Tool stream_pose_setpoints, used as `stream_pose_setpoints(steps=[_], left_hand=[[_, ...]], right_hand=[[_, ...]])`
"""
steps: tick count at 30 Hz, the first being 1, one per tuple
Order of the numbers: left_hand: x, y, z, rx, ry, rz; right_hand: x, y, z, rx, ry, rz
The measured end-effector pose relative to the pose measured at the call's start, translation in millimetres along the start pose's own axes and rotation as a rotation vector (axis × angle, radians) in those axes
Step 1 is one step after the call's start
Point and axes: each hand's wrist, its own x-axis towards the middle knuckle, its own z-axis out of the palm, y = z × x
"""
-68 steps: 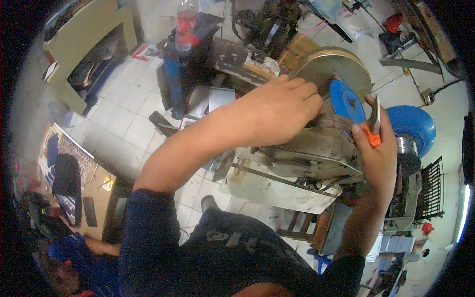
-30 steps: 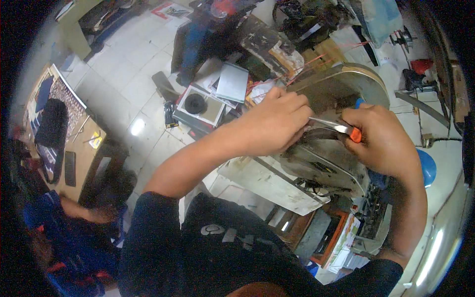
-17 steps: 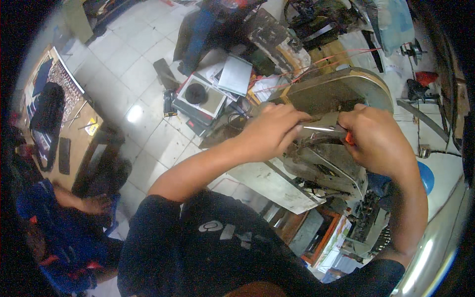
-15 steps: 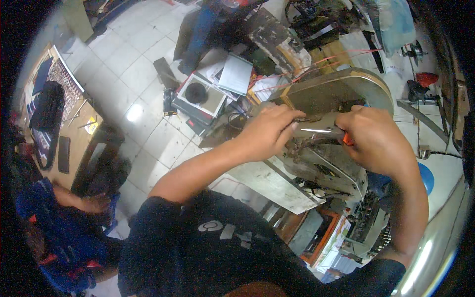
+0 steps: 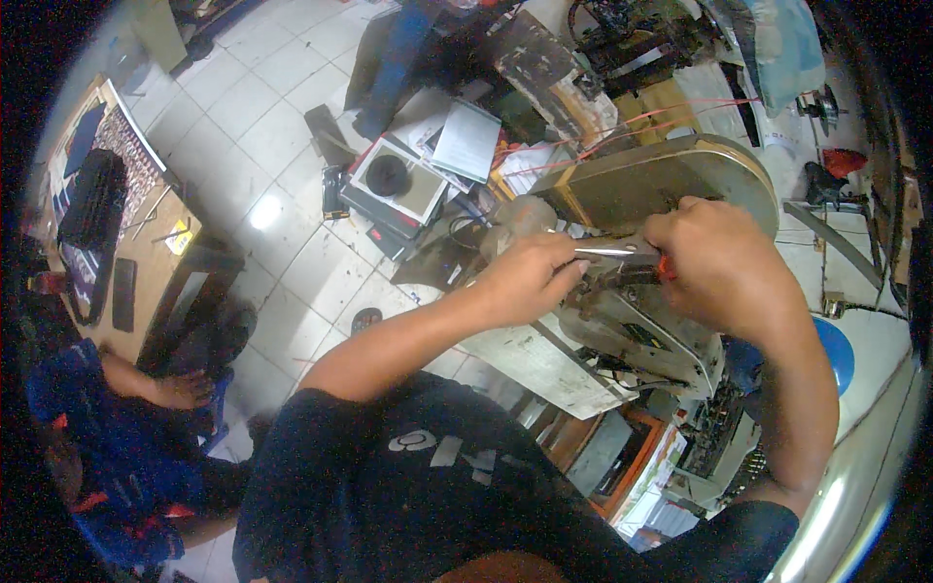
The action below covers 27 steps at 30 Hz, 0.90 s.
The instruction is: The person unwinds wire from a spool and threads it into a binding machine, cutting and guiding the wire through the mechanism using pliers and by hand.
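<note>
My right hand [image 5: 714,257] is closed around a hand tool [image 5: 617,251] with a shiny, narrow metal end and orange-red grips. Whether it is scissors or pliers I cannot tell. The metal end points left, to the fingertips of my left hand [image 5: 530,277]. Those fingers are pinched together at the tip of the tool; what they hold is mostly hidden. Both hands are above a worn grey machine [image 5: 641,335] that has a long, round-ended guard [image 5: 671,185] behind it.
Books and papers [image 5: 413,185] lie piled on the tiled floor [image 5: 292,253], with a black round object [image 5: 387,175] on top. At the left another person's hand [image 5: 185,389] is beside a wooden table [image 5: 146,262]. A blue round object [image 5: 831,355] shows past my right forearm.
My left hand has moved slightly down and its fingers now meet the tool's tip. My right hand has shifted a little left with the tool, which lies flatter.
</note>
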Motion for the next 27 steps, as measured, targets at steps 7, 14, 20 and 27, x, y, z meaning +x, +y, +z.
stream_pose_setpoints(steps=[7, 14, 20, 27], left_hand=[[2, -2, 8, -0.017, 0.050, 0.054], [3, 0, 8, -0.027, 0.077, 0.064], [2, 1, 3, -0.008, 0.043, 0.019], [14, -2, 0, -0.116, -0.025, 0.086]], right_hand=[[0, 4, -4, 0.008, 0.008, -0.074], [2, 0, -2, -0.025, 0.023, -0.068], [5, -1, 5, 0.000, 0.013, -0.033], [14, -5, 6, -0.038, -0.052, -0.090]])
